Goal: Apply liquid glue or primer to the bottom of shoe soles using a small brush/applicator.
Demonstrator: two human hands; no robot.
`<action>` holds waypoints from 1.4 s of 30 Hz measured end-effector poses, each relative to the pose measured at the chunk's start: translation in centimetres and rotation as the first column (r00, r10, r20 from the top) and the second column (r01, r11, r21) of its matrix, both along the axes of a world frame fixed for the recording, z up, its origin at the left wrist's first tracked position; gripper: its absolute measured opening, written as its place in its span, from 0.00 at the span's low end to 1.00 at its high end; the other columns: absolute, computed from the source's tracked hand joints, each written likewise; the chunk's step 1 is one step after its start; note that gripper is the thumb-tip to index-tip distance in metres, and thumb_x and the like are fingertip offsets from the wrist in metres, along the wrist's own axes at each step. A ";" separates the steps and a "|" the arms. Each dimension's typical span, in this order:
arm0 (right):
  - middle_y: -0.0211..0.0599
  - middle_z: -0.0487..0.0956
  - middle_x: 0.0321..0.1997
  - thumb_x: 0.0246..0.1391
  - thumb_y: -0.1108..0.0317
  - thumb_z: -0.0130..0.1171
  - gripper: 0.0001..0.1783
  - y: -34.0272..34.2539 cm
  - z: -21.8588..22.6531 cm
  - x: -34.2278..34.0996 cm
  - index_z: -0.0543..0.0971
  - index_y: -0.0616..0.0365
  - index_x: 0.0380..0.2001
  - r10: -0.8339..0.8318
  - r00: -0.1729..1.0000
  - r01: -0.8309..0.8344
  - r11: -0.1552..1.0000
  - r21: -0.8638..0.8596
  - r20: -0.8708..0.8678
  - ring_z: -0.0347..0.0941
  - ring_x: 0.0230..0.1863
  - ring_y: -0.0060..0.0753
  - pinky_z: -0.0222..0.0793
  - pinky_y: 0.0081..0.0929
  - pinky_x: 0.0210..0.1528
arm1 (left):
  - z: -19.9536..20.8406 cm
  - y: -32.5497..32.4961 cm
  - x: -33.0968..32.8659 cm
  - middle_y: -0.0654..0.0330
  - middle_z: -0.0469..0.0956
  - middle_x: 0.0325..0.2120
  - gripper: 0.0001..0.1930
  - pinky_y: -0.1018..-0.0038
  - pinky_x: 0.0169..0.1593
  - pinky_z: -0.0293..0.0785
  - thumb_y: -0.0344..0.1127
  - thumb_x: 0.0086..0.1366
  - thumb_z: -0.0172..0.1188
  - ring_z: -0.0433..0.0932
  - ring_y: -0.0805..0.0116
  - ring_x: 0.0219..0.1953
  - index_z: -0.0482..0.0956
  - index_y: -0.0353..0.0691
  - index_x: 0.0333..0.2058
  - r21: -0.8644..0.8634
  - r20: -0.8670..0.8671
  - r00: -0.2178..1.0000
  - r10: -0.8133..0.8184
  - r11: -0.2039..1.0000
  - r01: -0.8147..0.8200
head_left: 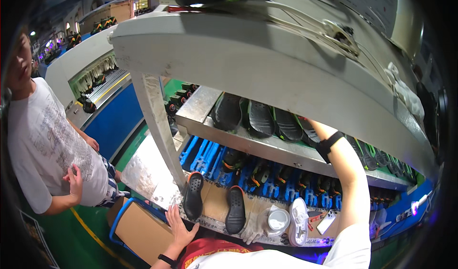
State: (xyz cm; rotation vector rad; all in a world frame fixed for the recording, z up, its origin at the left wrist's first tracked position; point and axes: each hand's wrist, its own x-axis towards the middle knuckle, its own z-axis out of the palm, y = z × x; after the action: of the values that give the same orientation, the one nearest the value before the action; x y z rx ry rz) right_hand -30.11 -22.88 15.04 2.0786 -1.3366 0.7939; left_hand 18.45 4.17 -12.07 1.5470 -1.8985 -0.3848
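My left hand (177, 227) rests with fingers spread at the worktable's near left edge, holding nothing. Just past it stand two black shoe soles with reddish rims: the left sole (193, 196) and the right sole (235, 210). My right arm stretches up to the metal shelf, where a row of black soles (260, 119) lies under a grey hood. Of my right hand (318, 129) only the part beyond the black wristband shows, beside a sole (309, 131). The hood's edge hides its fingers, so I cannot tell whether it grips anything.
The grey hood (267, 49) overhangs the shelf (248, 139). Below run blue racks (206, 155) with dark shoe parts. A white cup (278, 220), white sole (299, 221), phone (326, 222) and glove (253, 232) lie on the table. A person (57, 145) stands left, beside a cardboard box (143, 233).
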 end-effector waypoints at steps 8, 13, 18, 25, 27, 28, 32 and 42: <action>0.47 0.78 0.33 0.53 0.57 0.60 0.19 -6.0 3.4 7.9 0.77 0.61 0.42 0.100 0.987 -0.104 0.994 0.023 0.124 0.76 0.34 0.43 0.71 0.38 0.41 | -0.6 1.2 1.8 0.41 0.51 0.60 0.52 0.47 0.65 0.36 0.50 0.47 0.65 0.46 0.40 0.64 0.46 0.28 0.62 0.030 -0.042 0.995 0.095 0.995 -0.094; 0.48 0.78 0.34 0.53 0.57 0.60 0.20 -7.1 3.9 11.9 0.77 0.61 0.42 0.119 0.977 -0.134 0.988 0.078 0.174 0.75 0.35 0.44 0.71 0.38 0.41 | 1.8 1.7 4.2 0.31 0.51 0.58 0.50 0.48 0.64 0.43 0.48 0.49 0.66 0.48 0.37 0.62 0.47 0.28 0.62 0.125 -0.040 0.978 0.206 0.972 -0.200; 0.48 0.78 0.34 0.52 0.56 0.60 0.20 -25.7 17.1 17.1 0.76 0.60 0.43 0.141 0.953 -0.193 0.965 0.178 0.270 0.75 0.36 0.44 0.71 0.38 0.42 | 1.9 0.4 5.6 0.31 0.51 0.58 0.50 0.49 0.64 0.45 0.49 0.48 0.67 0.49 0.36 0.62 0.48 0.28 0.61 0.161 -0.056 0.943 0.328 0.935 -0.316; 0.48 0.78 0.35 0.52 0.56 0.60 0.21 -44.3 42.1 20.3 0.76 0.60 0.43 0.098 0.922 -0.199 0.950 0.242 0.375 0.75 0.37 0.45 0.70 0.38 0.42 | 0.3 0.6 5.8 0.31 0.53 0.58 0.51 0.49 0.63 0.47 0.51 0.48 0.66 0.51 0.36 0.62 0.48 0.29 0.62 0.127 -0.073 0.950 0.303 0.948 -0.293; 0.48 0.78 0.35 0.52 0.55 0.60 0.21 -47.3 39.3 21.3 0.76 0.60 0.43 0.092 0.907 -0.230 0.926 0.301 0.411 0.75 0.37 0.45 0.70 0.38 0.43 | 0.8 0.1 6.3 0.30 0.54 0.57 0.51 0.48 0.63 0.47 0.51 0.48 0.66 0.52 0.35 0.61 0.48 0.29 0.62 0.141 -0.044 0.949 0.313 0.942 -0.304; 0.48 0.78 0.35 0.52 0.55 0.60 0.21 -47.5 39.8 21.4 0.76 0.60 0.43 0.082 0.904 -0.231 0.919 0.318 0.419 0.75 0.37 0.45 0.70 0.38 0.43 | 0.5 0.1 6.4 0.30 0.54 0.57 0.51 0.48 0.63 0.47 0.51 0.48 0.66 0.52 0.35 0.61 0.48 0.29 0.62 0.150 -0.045 0.952 0.304 0.944 -0.295; 0.48 0.77 0.35 0.52 0.55 0.60 0.21 -39.6 40.2 13.2 0.76 0.59 0.43 -0.055 0.913 -0.103 0.928 0.359 0.405 0.75 0.38 0.45 0.70 0.38 0.43 | 0.4 -2.8 5.1 0.34 0.56 0.57 0.44 0.52 0.58 0.58 0.48 0.54 0.63 0.61 0.41 0.56 0.51 0.30 0.61 0.046 -0.004 0.989 0.148 0.988 -0.148; 0.49 0.77 0.37 0.52 0.54 0.60 0.22 -0.6 2.4 13.2 0.76 0.59 0.44 -0.083 0.813 -0.267 0.826 0.497 0.576 0.75 0.39 0.46 0.70 0.39 0.44 | -1.6 -3.2 4.7 0.39 0.50 0.60 0.54 0.46 0.66 0.35 0.50 0.46 0.66 0.43 0.44 0.65 0.42 0.29 0.63 0.232 -0.025 0.991 0.130 0.965 -0.121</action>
State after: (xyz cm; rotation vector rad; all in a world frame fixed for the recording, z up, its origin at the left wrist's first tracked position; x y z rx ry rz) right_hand -16.89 -23.46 17.48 2.4753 -2.0020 1.2785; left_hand 23.19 1.00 -13.70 1.7863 -1.7634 -0.5919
